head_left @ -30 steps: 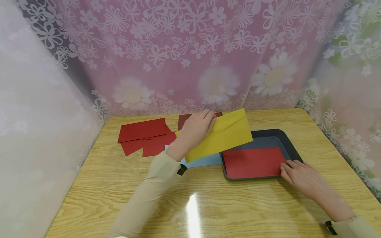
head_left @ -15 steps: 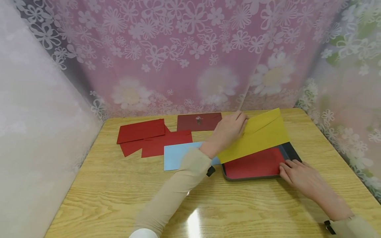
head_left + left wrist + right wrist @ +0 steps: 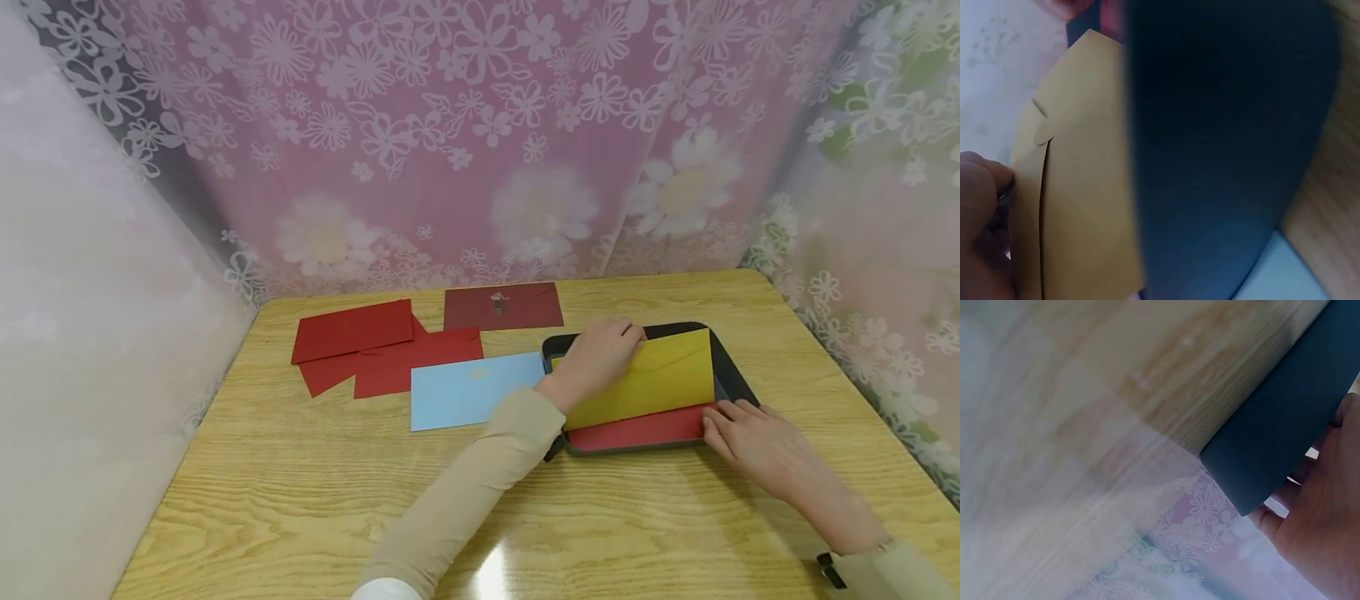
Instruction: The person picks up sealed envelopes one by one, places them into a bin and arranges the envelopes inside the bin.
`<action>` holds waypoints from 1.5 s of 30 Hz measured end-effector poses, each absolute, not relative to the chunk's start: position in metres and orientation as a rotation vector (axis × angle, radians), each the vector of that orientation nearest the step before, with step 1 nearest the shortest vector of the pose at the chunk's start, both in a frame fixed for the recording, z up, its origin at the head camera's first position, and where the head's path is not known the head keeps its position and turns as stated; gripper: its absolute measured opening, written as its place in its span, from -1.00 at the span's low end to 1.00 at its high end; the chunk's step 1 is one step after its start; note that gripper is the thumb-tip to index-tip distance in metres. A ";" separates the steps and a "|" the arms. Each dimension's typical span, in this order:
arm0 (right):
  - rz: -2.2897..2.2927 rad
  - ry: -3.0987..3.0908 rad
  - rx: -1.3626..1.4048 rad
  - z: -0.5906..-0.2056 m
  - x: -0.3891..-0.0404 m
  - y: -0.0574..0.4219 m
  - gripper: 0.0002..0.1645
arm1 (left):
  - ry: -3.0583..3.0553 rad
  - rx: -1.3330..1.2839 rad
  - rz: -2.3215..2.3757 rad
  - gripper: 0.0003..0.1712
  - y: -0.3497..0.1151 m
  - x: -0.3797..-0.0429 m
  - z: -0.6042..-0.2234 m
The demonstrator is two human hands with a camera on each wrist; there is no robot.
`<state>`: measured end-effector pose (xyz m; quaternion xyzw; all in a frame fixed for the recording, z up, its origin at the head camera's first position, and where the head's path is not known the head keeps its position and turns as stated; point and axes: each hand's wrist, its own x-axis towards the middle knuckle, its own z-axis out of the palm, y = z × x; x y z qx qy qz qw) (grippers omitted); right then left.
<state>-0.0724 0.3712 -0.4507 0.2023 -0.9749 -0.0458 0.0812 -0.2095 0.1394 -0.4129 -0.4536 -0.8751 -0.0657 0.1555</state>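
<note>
Slantwise, a yellow envelope (image 3: 652, 379) sits within the outline of a dark tray (image 3: 729, 358), its printed-free face turned up and the line of its flap running near the far edge. The left hand (image 3: 600, 358) pinches it along that far edge, toward the left end, fingers clamped on the paper; the left wrist view shows the flap's slit close by the fingertips. Below it a red envelope (image 3: 645, 428) lies in the tray, with a strip showing along the near side; whether the two papers touch, I cannot tell. At the tray's near right part, the right hand (image 3: 761, 446) grips the rim, its fingers bent over the wall

Just left of the tray, a light blue envelope (image 3: 465, 396) lies flat, its right end reaching the tray's left side. Behind it, near the table's far edge, rests a maroon envelope (image 3: 525, 308) with a small printed motif. Farther left, three red envelopes (image 3: 352, 329) overlap, the uppermost at the back. Everything lies on a wood-grain table (image 3: 300, 500), with a pink flowered curtain (image 3: 450, 167) behind. Both arms wear beige sleeves (image 3: 465, 483)
</note>
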 end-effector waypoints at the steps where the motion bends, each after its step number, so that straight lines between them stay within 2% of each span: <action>1: -0.141 -2.906 0.615 -0.450 -0.073 0.371 -0.72 | -2.541 -1.302 -0.169 -0.67 0.140 -0.208 -0.415; 7: -0.144 -2.859 0.651 -0.450 -0.075 0.367 -0.94 | -2.687 -1.350 -0.012 -0.62 0.138 -0.201 -0.423; 14: -0.136 -2.766 0.662 -0.452 -0.074 0.368 -0.76 | -2.805 -1.363 0.091 -0.55 0.132 -0.194 -0.430; 23: -0.173 -2.691 0.767 -0.451 -0.073 0.373 -0.79 | -2.811 -1.311 -0.050 -0.61 0.108 -0.190 -0.418; 28: -0.214 -2.617 0.878 -0.451 -0.074 0.375 -0.34 | -2.727 -1.235 -0.182 -0.68 0.076 -0.188 -0.399; 30: -0.222 -2.620 0.886 -0.451 -0.074 0.374 -0.26 | -2.700 -1.203 -0.268 -0.71 0.060 -0.190 -0.394; 35: -0.214 -2.675 0.848 -0.452 -0.072 0.374 -0.45 | -2.623 -1.066 -0.394 -0.76 0.023 -0.200 -0.390; 41: -0.231 -2.684 0.862 -0.450 -0.072 0.373 -0.48 | -2.589 -0.914 -0.444 -0.81 -0.019 -0.211 -0.396; 45: -0.254 -2.692 0.880 -0.449 -0.072 0.374 -0.43 | -2.664 -0.843 -0.465 -0.80 -0.043 -0.215 -0.403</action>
